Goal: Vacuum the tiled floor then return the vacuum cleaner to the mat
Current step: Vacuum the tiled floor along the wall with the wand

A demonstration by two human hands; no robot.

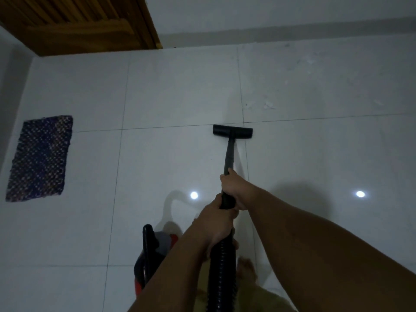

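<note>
The wand (229, 154) of the vacuum cleaner is held by both hands. The right hand (233, 188) is wrapped round it higher up, nearer the nozzle, with its fingers (225, 176) clamped on the tube. The left hand (217, 224) is curled round the joint where the ribbed hose (221, 273) begins, nearer the body. The long axis of the wand runs almost straight away from the person, and the flat nozzle (233, 132) is set crosswise at its far end, resting on the tiled floor (175, 91) just short of a grout line. Pale scraps of litter (269, 106) are seen beyond that line, ahead and slightly to the right, so the next push is judged to go forward along the wand's own axis. The red and black vacuum body (155, 251) stands on the floor close by the left forearm. The woven mat (40, 156) lies well apart to the left, near the wall, with a wooden door (85, 21) beyond it.
</note>
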